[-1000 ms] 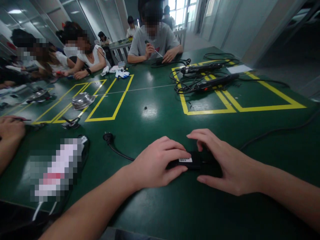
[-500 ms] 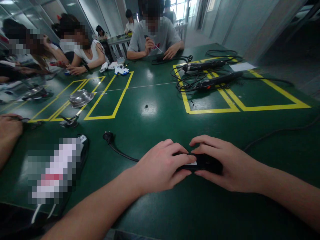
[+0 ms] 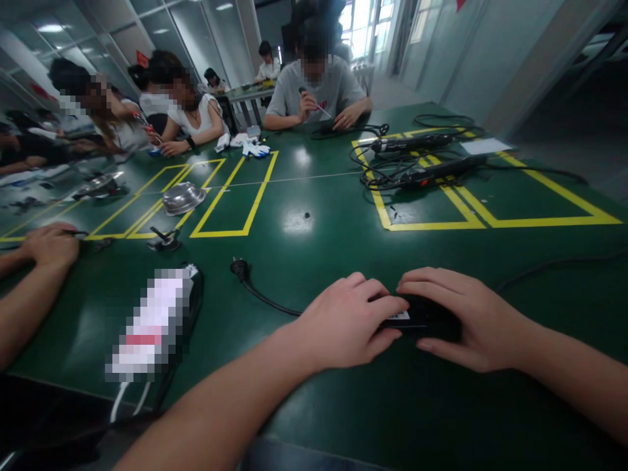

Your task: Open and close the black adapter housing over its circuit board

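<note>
A black power adapter [image 3: 416, 325] with a white label lies low over the green table in front of me. My left hand [image 3: 350, 320] grips its left part, fingers on top and thumb along the near side. Around the right end curls my right hand [image 3: 466, 320], fingers at the far side and thumb at the near side; the palm hides that end. From under my left hand a black cord runs left to a plug [image 3: 239, 268]. Another dark cord [image 3: 544, 263] leads off to the right beyond my right hand.
A blurred-out phone-like object [image 3: 152, 327] with white cables lies left. Behind it are a metal bowl [image 3: 183, 198] and a small dark part [image 3: 164, 239]. Two black corded tools [image 3: 444, 170] lie back right. A co-worker's hand [image 3: 52, 245] rests at left; another person [image 3: 316, 91] sits opposite.
My right hand has come in from a wide, spread pose to curl around the adapter's right end. My left hand keeps its grip. The view has shifted slightly.
</note>
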`<move>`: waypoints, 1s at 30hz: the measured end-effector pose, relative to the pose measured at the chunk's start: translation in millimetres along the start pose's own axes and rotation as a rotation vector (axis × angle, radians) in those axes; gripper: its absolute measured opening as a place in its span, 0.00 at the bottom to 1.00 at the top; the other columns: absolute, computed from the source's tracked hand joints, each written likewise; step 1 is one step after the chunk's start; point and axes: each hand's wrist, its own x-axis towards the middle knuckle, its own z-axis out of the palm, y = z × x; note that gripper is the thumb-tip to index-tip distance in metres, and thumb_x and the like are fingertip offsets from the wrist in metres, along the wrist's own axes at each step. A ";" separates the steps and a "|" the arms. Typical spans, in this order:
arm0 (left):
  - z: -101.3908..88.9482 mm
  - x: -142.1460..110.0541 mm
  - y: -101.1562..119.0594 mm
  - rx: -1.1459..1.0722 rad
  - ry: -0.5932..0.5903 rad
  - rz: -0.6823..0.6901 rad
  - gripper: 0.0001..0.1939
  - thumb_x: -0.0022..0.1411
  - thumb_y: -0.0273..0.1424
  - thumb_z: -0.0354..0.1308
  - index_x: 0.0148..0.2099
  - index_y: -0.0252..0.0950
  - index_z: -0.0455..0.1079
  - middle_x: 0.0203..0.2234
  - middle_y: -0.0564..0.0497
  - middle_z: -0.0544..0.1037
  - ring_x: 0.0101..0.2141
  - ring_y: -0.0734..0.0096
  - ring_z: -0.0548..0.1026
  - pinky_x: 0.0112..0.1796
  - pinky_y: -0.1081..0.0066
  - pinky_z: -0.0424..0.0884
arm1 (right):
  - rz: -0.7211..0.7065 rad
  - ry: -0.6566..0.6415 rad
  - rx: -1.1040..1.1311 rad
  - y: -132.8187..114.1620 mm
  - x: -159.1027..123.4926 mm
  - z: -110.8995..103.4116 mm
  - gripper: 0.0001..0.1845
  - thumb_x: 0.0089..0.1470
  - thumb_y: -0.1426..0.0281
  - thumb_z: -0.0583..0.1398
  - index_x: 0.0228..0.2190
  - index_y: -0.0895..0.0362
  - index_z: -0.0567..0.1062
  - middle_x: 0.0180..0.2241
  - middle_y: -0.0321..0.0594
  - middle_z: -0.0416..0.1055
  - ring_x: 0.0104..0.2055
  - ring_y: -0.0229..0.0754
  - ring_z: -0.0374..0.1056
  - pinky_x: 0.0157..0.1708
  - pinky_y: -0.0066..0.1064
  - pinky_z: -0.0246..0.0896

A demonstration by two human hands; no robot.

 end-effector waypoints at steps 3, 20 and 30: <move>1.2 2.6 -1.1 -0.005 0.019 0.013 0.19 0.75 0.35 0.62 0.63 0.34 0.74 0.52 0.42 0.81 0.49 0.56 0.77 0.54 0.57 0.75 | 0.008 0.058 -0.041 7.5 -3.8 -0.5 0.27 0.64 0.47 0.63 0.53 0.53 0.77 0.50 0.53 0.79 0.49 0.60 0.78 0.48 0.51 0.76; 1.8 5.5 -2.3 -0.137 0.204 -0.166 0.13 0.75 0.35 0.63 0.59 0.39 0.73 0.49 0.46 0.83 0.48 0.56 0.78 0.52 0.57 0.76 | 0.109 0.040 -0.052 8.1 0.1 -4.5 0.28 0.65 0.42 0.59 0.47 0.54 0.74 0.35 0.42 0.75 0.28 0.46 0.68 0.30 0.37 0.64; 0.5 1.4 -22.7 -0.039 0.282 -0.276 0.05 0.71 0.30 0.65 0.47 0.40 0.72 0.45 0.48 0.84 0.48 0.55 0.78 0.50 0.55 0.76 | 0.037 0.011 -0.021 1.2 7.3 -2.8 0.16 0.65 0.53 0.63 0.42 0.51 0.67 0.30 0.33 0.69 0.24 0.40 0.64 0.27 0.33 0.56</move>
